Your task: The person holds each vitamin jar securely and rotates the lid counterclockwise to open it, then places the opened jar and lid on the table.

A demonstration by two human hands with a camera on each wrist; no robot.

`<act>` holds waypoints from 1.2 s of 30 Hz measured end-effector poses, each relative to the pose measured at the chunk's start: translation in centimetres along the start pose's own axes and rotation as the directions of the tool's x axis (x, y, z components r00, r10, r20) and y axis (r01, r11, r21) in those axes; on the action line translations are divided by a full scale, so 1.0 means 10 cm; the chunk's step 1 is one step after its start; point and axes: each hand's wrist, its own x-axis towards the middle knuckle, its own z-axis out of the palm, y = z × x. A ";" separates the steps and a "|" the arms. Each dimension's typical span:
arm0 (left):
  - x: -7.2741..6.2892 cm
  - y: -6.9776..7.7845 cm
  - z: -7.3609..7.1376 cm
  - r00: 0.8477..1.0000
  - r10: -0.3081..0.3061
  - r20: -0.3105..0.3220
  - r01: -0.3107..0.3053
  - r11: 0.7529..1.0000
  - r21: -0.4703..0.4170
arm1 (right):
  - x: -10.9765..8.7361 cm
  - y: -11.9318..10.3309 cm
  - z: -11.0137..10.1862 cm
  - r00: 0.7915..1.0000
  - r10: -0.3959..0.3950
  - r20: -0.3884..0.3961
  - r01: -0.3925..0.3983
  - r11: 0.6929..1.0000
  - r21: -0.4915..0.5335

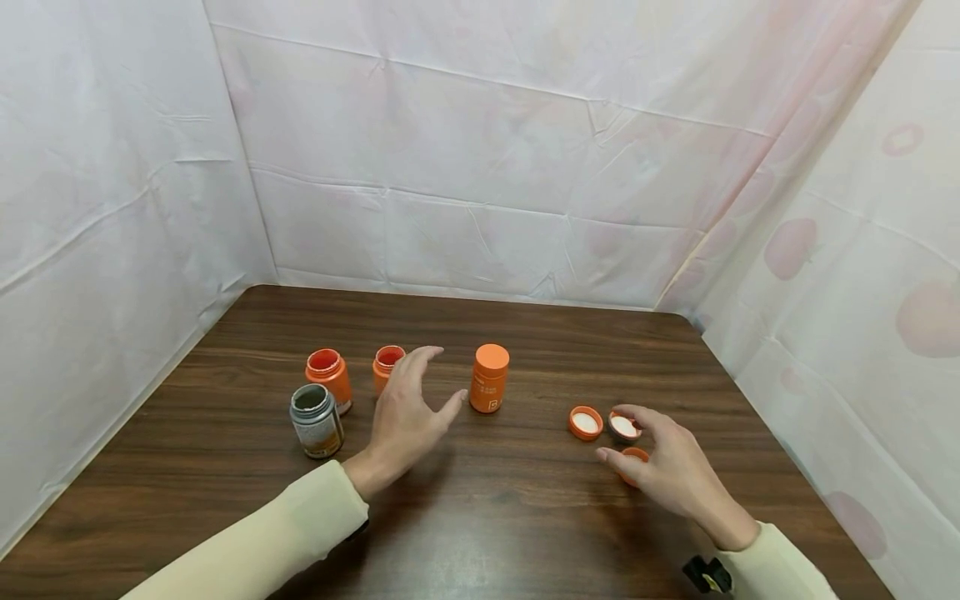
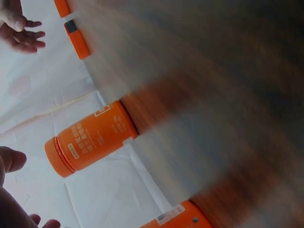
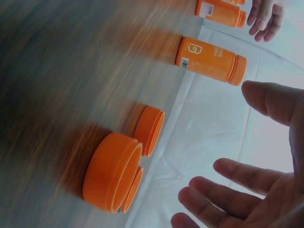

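Observation:
A capped orange bottle [image 1: 489, 387] stands upright mid-table. My left hand [image 1: 405, 417] hovers to its left, thumb and fingers spread, holding nothing; in the left wrist view the thumb is apart from the bottle [image 2: 95, 137]. Behind that hand, partly hidden, is an uncapped orange bottle [image 1: 381, 379]. My right hand [image 1: 671, 467] is above three removed lids, fingers loosely spread and holding nothing. One orange lid [image 1: 585, 423] and a dark-sided lid [image 1: 624, 428] lie with white insides up. The nearest orange lid [image 3: 107, 173] is partly covered by the right hand in the head view.
At the left stand another uncapped orange bottle [image 1: 333, 382] and, just in front of it, an uncapped grey bottle [image 1: 318, 435]. The dark wooden table [image 1: 510, 533] meets pale hanging sheets [image 1: 465, 217] at its back and sides.

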 end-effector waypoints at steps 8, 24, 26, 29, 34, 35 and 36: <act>-0.06 0.02 0.05 0.992 -0.074 0.105 0.075 0.997 -0.004 | -0.03 -0.09 0.08 0.998 -0.059 0.031 0.060 0.997 -0.047; -0.06 -0.01 0.12 0.962 -0.183 0.203 0.198 0.978 -0.058 | -0.07 -0.20 0.26 0.977 -0.215 0.010 0.214 0.971 -0.106; -0.05 -0.01 0.14 0.959 -0.191 0.209 0.207 0.977 -0.058 | -0.07 -0.21 0.27 0.973 -0.232 0.007 0.232 0.967 -0.110; -0.04 -0.01 0.17 0.953 -0.204 0.224 0.225 0.972 -0.071 | -0.07 -0.22 0.30 0.967 -0.255 0.000 0.254 0.962 -0.105; -0.02 -0.02 0.22 0.936 -0.247 0.249 0.277 0.957 -0.091 | -0.08 -0.24 0.35 0.961 -0.276 -0.009 0.273 0.956 -0.106; -0.02 -0.02 0.23 0.933 -0.256 0.252 0.287 0.953 -0.095 | -0.08 -0.24 0.36 0.961 -0.278 -0.008 0.276 0.955 -0.107; -0.01 -0.02 0.23 0.930 -0.263 0.255 0.296 0.950 -0.097 | -0.08 -0.25 0.37 0.960 -0.280 -0.006 0.278 0.955 -0.108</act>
